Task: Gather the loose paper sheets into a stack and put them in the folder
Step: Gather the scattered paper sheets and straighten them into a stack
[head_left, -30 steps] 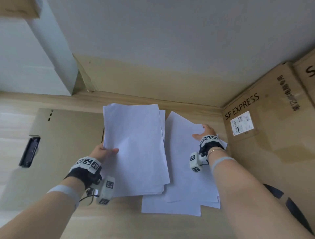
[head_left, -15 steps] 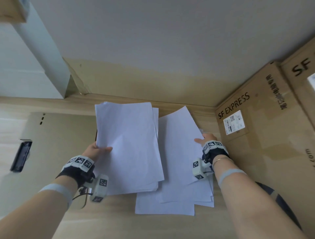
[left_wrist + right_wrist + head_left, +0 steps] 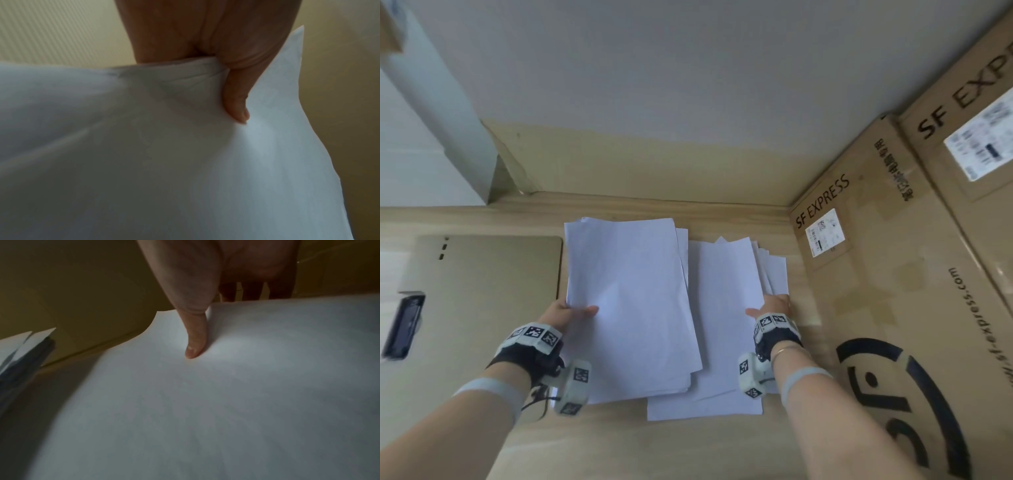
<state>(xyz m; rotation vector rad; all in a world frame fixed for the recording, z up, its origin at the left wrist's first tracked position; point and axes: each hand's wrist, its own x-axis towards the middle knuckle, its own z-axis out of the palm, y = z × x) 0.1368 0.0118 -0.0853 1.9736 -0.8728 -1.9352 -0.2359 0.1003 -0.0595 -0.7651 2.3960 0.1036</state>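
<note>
1. The left hand (image 3: 566, 313) pinches the left edge of the left stack (image 3: 630, 308): in the left wrist view the thumb (image 3: 236, 104) lies on top of the sheets, and the other fingers are hidden under them.
2. That stack is white paper. It lies lengthwise away from the person, and several sheet edges are fanned at its far right corner and near end.
3. Its right side overlaps the right sheets (image 3: 726, 329), a looser pile with corners spread out at the far end and the near end.
4. The right hand (image 3: 774, 306) grips the right edge of the right sheets. In the right wrist view the thumb (image 3: 194, 337) presses on the top sheet, and the fingers (image 3: 252, 290) reach down past the edge, their tips out of sight.
5. Both piles sit between the two hands on the wooden table (image 3: 688, 445).
6. The folder (image 3: 482, 284), tan and flat, lies on the table just left of the left stack and beside the left hand.
7. A dark clip (image 3: 404, 325) sits at the folder's left edge.
8. Cardboard boxes (image 3: 893, 274) printed "SF EXPRESS" stand right of the right hand, near the right sheets.
</note>
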